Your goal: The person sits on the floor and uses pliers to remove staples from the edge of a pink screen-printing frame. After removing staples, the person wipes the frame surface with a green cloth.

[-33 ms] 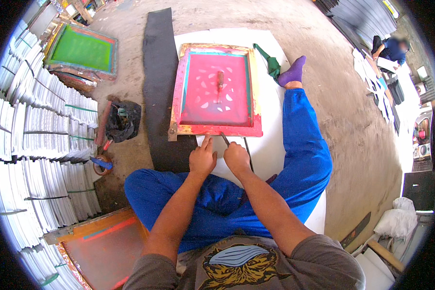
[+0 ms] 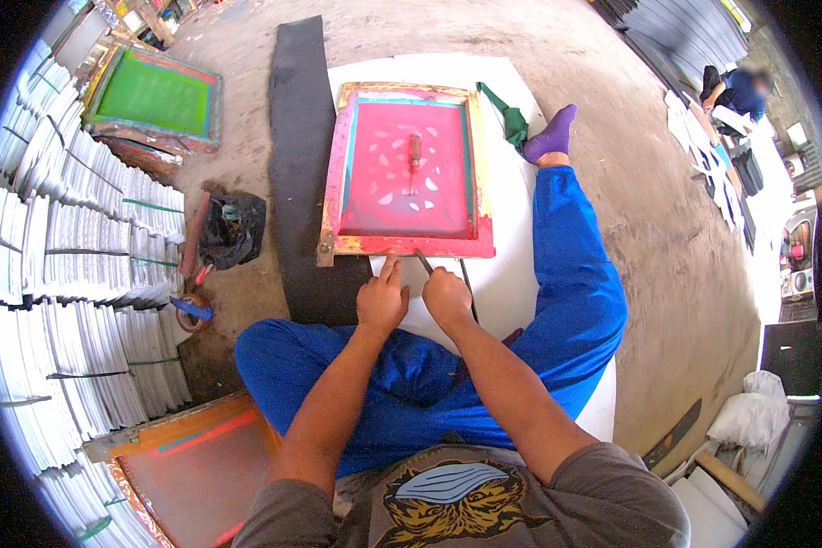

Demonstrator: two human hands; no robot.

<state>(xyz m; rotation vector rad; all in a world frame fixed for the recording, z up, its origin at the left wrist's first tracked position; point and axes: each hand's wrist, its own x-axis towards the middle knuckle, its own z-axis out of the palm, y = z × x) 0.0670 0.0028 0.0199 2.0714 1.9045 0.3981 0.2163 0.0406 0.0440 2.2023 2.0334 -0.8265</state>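
In front of me a screen-printing frame [image 2: 484,196] with a paint-stained wooden border lies on white sheets [image 2: 511,274]. Its pink mesh [image 2: 374,183] has pale shapes, and a small tool with a reddish handle [image 2: 415,155] rests on it. My left hand [image 2: 383,301] reaches to the frame's near edge with fingers stretched out, fingertips at the wood. Closed around a narrow dark tool [image 2: 425,263], my right hand [image 2: 447,298] is just right of it. The tool's tip meets the frame's near edge; its exact kind cannot be made out.
Bundled white stacks [image 2: 73,247] line the left. A black sheet [image 2: 301,164] lies beside the frame, near a black bag [image 2: 233,228] and a tape roll [image 2: 192,315]. Other frames include a green one [image 2: 155,96]. A green cloth [image 2: 513,123] lies by my foot. Another person [image 2: 744,96] sits far right.
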